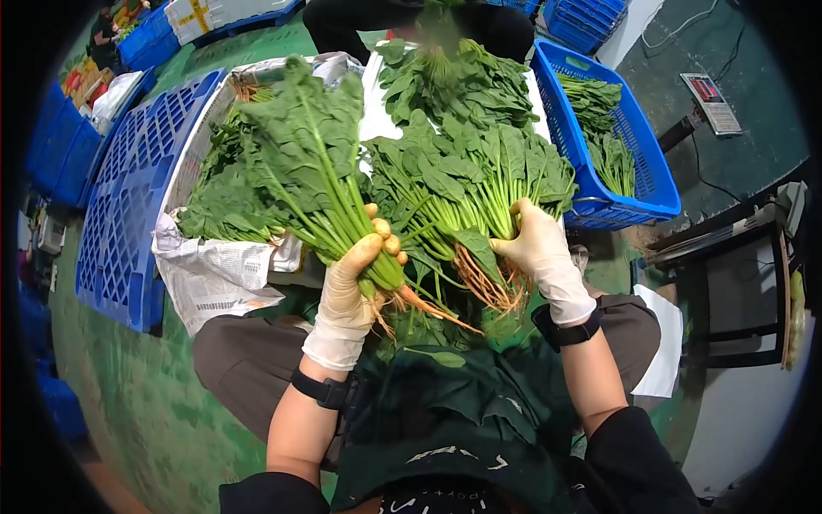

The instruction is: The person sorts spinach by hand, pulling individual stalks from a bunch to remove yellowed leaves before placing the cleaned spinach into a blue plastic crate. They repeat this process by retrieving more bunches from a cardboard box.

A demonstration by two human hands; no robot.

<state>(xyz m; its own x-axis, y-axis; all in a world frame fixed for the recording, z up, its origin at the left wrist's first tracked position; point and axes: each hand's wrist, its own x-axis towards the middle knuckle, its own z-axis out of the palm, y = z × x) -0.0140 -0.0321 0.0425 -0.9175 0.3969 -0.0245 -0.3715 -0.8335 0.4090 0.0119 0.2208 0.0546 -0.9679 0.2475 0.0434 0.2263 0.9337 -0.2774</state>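
1. Green apron point(454, 403) cloth covers the person's lap, and both hands are held up over it.
2. The left hand point(347, 291) wears a thin white glove. It is closed tight around the stems of the first spinach bunch point(300, 146).
3. That bunch tilts up and to the left. Its pinkish roots stick out below the fist.
4. The right hand point(541, 253) wears a glove too. It grips the stems of the second spinach bunch point(479, 180) from the side, and the roots hang under its fingers.
5. The two bunches are just beside each other, and their leaves touch.
6. A spinach pile point(454, 86) lies behind them on a white top.
7. A blue basket point(599, 201) with more spinach in it stands to the right.
8. A blue crate point(128, 197) lies to the left. Newspaper point(218, 274) spills over its edge, and more leaves lie on the paper.
9. A weighing scale point(711, 103) stands well apart at the far right.
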